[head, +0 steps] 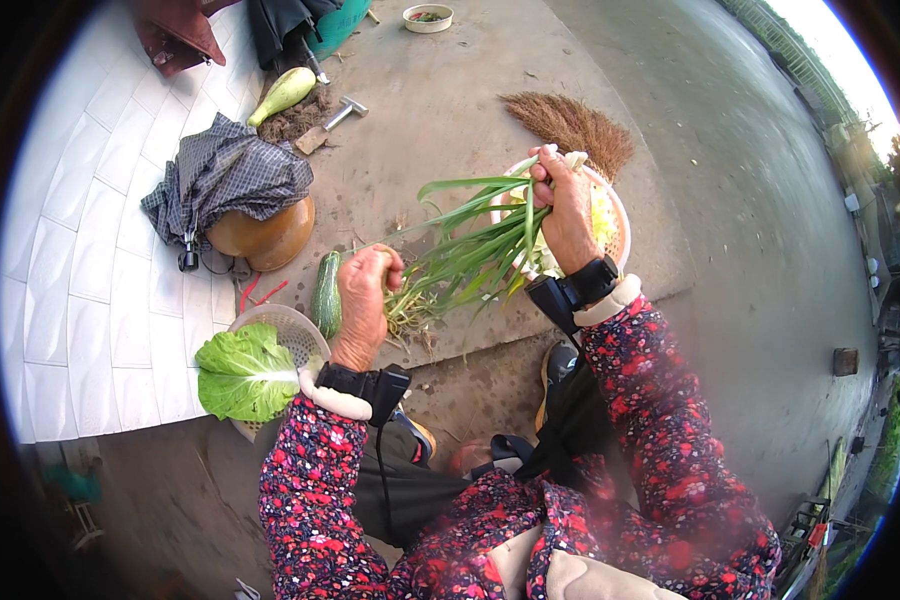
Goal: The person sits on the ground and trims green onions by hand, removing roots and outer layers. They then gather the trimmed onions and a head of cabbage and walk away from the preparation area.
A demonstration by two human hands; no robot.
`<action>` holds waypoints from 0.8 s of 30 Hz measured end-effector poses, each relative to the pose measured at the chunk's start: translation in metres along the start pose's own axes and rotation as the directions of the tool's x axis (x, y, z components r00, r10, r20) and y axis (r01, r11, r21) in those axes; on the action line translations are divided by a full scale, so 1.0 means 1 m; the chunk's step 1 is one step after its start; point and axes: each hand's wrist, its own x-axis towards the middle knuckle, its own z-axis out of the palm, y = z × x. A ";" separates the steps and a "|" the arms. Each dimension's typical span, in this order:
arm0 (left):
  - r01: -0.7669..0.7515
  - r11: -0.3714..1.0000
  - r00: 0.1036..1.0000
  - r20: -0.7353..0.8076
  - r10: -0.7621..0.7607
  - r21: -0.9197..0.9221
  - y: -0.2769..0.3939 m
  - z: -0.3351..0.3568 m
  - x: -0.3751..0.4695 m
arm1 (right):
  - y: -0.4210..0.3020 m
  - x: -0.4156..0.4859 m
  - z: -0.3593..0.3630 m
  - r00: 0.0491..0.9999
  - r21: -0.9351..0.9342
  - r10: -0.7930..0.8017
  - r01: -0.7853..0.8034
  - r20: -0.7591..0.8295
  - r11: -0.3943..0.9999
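Note:
My right hand (568, 214) grips a bunch of long, flat green allium leaves (487, 241) near its pale end. The leaves fan out to the left, over the paving. Beneath that hand stands a pink-rimmed plastic basket (625, 225) with pale yellow-green leaves in it, partly hidden by my wrist. My left hand (364, 300) is curled, thumb against fingers, where one thin leaf from the bunch reaches it; the fingertips partly hide the contact. Just left of it lies a green zucchini (328, 294). Trimmed, yellowed scraps (411, 307) lie between the hands.
A plastic basket (289, 330) carries a large cabbage leaf (251, 371) at left. Checked cloth (232, 169) drapes a brown pot (270, 232) by the tiled wall (97, 315). Beyond are a pale squash (283, 95), a small hand tool (334, 124), a broom head (570, 124) and a bowl (427, 26).

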 end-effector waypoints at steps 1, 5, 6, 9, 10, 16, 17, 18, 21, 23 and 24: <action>0.055 0.998 0.997 0.056 -0.054 -0.017 -0.002 0.006 -0.006 | 0.002 -0.002 0.005 0.999 -0.029 -0.014 0.015 0.038 0.999; 0.189 0.972 0.965 0.210 -0.158 -0.136 -0.006 0.029 -0.017 | 0.010 -0.016 0.028 0.997 -0.158 -0.046 0.055 0.063 0.986; 0.185 0.969 0.965 0.216 -0.147 -0.166 -0.003 0.032 -0.016 | 0.013 -0.020 0.033 0.993 -0.195 -0.064 0.083 0.098 0.977; 0.200 0.947 0.959 0.247 -0.137 -0.253 0.005 0.040 -0.011 | 0.020 -0.033 0.045 0.986 -0.297 -0.054 0.099 0.155 0.950; 0.229 0.934 0.952 0.264 -0.156 -0.275 0.007 0.042 -0.011 | 0.022 -0.036 0.047 0.986 -0.341 -0.046 0.100 0.163 0.935; 0.354 0.916 0.888 0.374 -0.267 -0.187 0.012 0.044 -0.011 | 0.031 -0.041 0.049 0.984 -0.549 -0.044 0.132 0.170 0.825; 0.363 0.918 0.879 0.386 -0.280 -0.161 0.011 0.043 -0.010 | 0.032 -0.041 0.049 0.984 -0.576 -0.055 0.146 0.171 0.805; 0.371 0.919 0.872 0.390 -0.296 -0.133 0.009 0.043 -0.010 | 0.033 -0.042 0.048 0.980 -0.595 -0.072 0.171 0.187 0.785; 0.285 0.954 0.893 0.385 -0.232 -0.087 0.004 0.044 -0.008 | 0.035 -0.044 0.048 0.967 -0.629 -0.112 0.236 0.230 0.740; 0.272 0.959 0.918 0.321 -0.234 -0.081 0.000 0.047 -0.008 | 0.036 -0.044 0.048 0.956 -0.622 -0.134 0.272 0.260 0.734; 0.269 0.960 0.922 0.310 -0.233 -0.077 -0.002 0.048 -0.008 | 0.037 -0.043 0.048 0.966 -0.615 -0.108 0.235 0.237 0.752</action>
